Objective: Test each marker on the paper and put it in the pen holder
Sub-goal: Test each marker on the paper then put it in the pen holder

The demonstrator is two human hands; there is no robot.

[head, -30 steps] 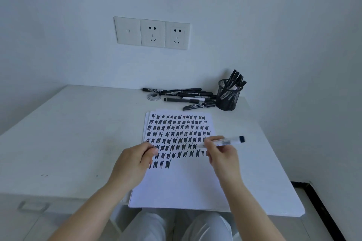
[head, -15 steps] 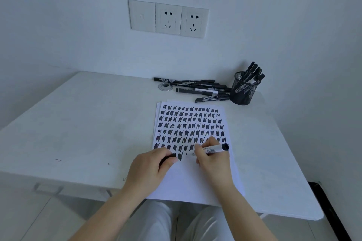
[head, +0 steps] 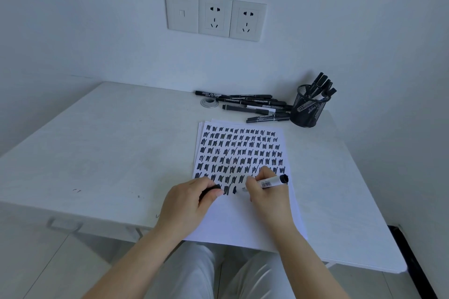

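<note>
My right hand (head: pixel 266 192) grips a white marker (head: pixel 271 182) with a black end, its tip down on the paper (head: pixel 245 221) beside a fresh black mark. The stack of paper carries rows of black scribbles. My left hand (head: pixel 188 204) rests on the paper's left part and holds the marker's black cap (head: pixel 211 190) between thumb and fingers. A black mesh pen holder (head: pixel 307 109) with several markers in it stands at the back right. Several black markers (head: pixel 252 105) lie in a pile to its left.
A small round metal disc (head: pixel 209 102) lies by the marker pile. The white table (head: pixel 97 153) meets the wall behind, where a switch and two sockets (head: pixel 215 16) are mounted. The table's right edge drops to the floor beside a dark skirting strip (head: pixel 413 262).
My right hand has lowered the marker from above the paper to the sheet and drawn a new mark. My left hand has settled on the paper with the cap. The view tilted downward.
</note>
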